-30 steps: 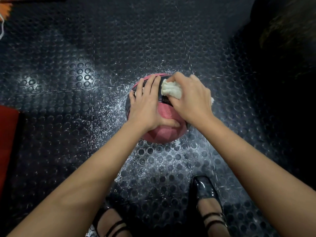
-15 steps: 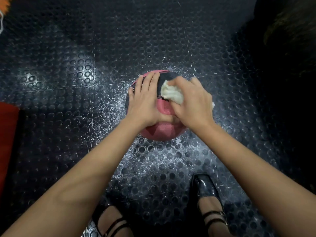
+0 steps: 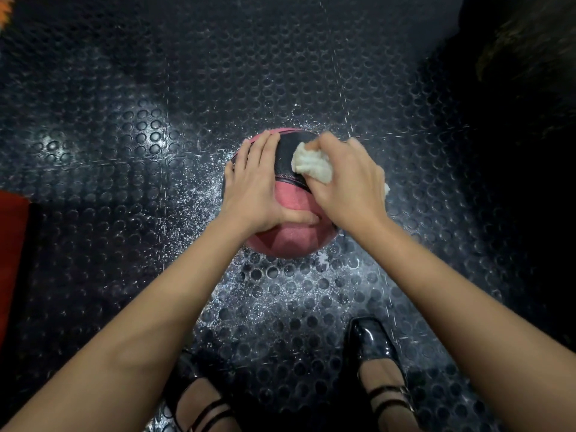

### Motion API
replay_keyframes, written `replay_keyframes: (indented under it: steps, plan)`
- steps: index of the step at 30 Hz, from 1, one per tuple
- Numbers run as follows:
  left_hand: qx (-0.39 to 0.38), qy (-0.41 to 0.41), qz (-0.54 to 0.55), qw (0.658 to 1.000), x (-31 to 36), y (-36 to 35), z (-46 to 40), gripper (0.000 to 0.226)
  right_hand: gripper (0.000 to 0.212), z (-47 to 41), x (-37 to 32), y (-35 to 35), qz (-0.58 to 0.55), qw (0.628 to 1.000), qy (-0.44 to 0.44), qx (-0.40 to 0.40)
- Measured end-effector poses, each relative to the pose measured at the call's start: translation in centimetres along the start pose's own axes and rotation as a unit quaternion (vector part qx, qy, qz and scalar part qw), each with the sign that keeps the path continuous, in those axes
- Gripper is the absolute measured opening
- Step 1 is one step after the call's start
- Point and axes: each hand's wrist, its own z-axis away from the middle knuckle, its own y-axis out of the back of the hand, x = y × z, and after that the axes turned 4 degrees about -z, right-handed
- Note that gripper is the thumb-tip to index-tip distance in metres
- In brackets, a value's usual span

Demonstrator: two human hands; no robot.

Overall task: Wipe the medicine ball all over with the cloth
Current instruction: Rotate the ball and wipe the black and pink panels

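On the studded floor [image 3: 156, 73], just ahead of the black shoes [image 3: 369, 341], the medicine ball [image 3: 293, 241] is sitting amid white specks. Left hand [image 3: 252, 188] is lying flat on the ball's left top, fingers [image 3: 265, 151] straight, steadying it. Right hand [image 3: 349, 182] is bunching the cloth [image 3: 310, 165] and pressing it to the ball's far right top. Near pink face looks nearest unwiped; likely pulling cloth toward shoes.
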Motion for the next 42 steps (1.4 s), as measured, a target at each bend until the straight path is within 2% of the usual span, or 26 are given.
replay_keyframes:
  steps: [3, 9, 14, 17, 23, 29, 35, 42]
  plan:
    - [0.002, 0.001, -0.001, 1.0, 0.3, -0.1, 0.2, 0.146, 0.027, 2.1, 0.3, 0.6, 0.008, 0.999, 0.035, 0.014]
    - [0.002, -0.004, -0.049, 0.999, 0.6, -0.2, 0.2, 0.144, 0.02, -4.1, 0.6, 0.2, -0.024, 0.995, -0.09, -0.042]
    - [-0.014, 0.026, -0.022, 0.999, 1.2, 0.4, -0.5, 0.137, 0.019, -4.1, 0.6, 0.2, -0.059, 0.991, -0.107, -0.059]
    - [-0.044, 0.064, -0.012, 0.997, 1.4, 0.8, -1.1, 0.146, 0.019, -3.1, 0.1, 0.1, -0.065, 0.992, -0.086, -0.059]
    - [-0.039, 0.046, 0.023, 0.998, -0.8, 1.2, -0.4, 0.148, 0.023, -0.3, -0.9, 0.5, -0.031, 0.996, 0.001, -0.085]
    - [-0.018, 0.046, 0.003, 0.999, 0.3, 0.6, 0.3, 0.144, 0.02, -6.5, -1.2, -0.3, -0.017, 0.987, -0.072, -0.141]
    - [-0.002, 0.051, 0.009, 0.999, 0.6, 0.1, 0.1, 0.139, 0.02, -2.7, -1.5, 0.8, 0.02, 0.993, -0.023, -0.118]
    - [0.018, 0.032, -0.011, 0.999, 1.1, -0.6, 0.9, 0.143, 0.023, -7.3, -0.5, -0.2, -0.001, 0.984, -0.095, -0.153]
